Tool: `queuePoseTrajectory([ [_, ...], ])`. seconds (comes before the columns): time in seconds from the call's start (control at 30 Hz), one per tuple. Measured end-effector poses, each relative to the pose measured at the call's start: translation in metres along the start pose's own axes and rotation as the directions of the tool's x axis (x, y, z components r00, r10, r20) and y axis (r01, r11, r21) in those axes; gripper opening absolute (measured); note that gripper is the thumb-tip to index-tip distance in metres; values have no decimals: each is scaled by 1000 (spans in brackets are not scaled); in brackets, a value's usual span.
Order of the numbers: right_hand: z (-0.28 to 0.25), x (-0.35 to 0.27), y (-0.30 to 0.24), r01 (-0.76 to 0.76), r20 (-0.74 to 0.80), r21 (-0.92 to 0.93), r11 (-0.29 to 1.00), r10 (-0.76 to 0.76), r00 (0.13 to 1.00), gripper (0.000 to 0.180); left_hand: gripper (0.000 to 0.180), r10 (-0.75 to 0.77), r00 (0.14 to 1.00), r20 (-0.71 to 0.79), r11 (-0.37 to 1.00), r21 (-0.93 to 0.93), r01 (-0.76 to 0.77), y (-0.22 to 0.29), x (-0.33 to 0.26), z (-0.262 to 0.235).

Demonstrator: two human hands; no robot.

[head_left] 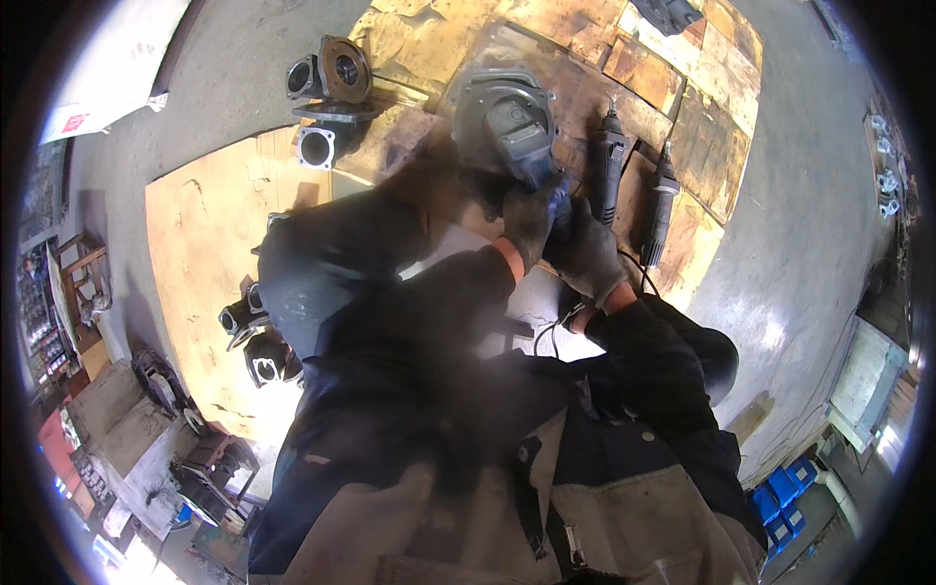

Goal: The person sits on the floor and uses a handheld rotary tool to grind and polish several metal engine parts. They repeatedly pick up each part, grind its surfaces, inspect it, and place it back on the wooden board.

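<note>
A grey round metal casting (478, 117) with a flange and a raised block lies on the cardboard-covered surface in front of me. At its near edge my left hand (530, 220), in a dark glove, has its fingers closed. Pressed close beside it, my right hand (587, 255), gloved too, is also closed. Between the two hands shows a dark, partly blue shape, mostly hidden by the gloves; its kind cannot be told. Two black straight grinders lie right of the casting: a nearer-in grinder (609, 161) and an outer grinder (661, 210), both with tips pointing away.
Stacked flanged castings (336, 83) stand at the far left. More dark castings (263, 356) lie on a cardboard sheet (195, 292) beside my left leg. Another metal part (668, 14) sits at the far edge. Black cords (554, 331) hang below my right hand. Blue bins (783, 492) stand lower right.
</note>
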State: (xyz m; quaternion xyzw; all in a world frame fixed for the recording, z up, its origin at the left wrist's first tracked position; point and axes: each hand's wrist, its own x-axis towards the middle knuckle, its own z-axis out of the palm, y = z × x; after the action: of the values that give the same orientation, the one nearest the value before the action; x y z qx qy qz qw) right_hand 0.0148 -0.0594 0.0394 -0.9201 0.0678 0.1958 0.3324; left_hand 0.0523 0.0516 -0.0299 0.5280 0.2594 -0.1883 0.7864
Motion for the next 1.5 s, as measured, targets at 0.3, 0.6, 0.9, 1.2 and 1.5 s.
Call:
queuePoseTrajectory([
  [0.3,9,3,5,-23,-12,-21,1000,23,1000,68,35,20,998,65,999,-40,-18,-4,4,-6],
  [0.6,12,-3,4,10,-29,1,1000,-10,1000,69,31,280,957,76,958,35,-283,-6,6,-6],
  [0.9,15,-57,14,357,-139,-25,934,-357,924,62,31,229,943,243,818,477,-322,-23,-60,-21],
  [1.2,16,-40,-6,323,29,-115,940,-321,946,49,37,125,985,-119,987,116,-111,-41,-36,-44],
  [1.5,19,-66,16,322,-56,-93,942,-328,943,49,42,212,977,16,954,211,-211,-42,-64,-19],
])
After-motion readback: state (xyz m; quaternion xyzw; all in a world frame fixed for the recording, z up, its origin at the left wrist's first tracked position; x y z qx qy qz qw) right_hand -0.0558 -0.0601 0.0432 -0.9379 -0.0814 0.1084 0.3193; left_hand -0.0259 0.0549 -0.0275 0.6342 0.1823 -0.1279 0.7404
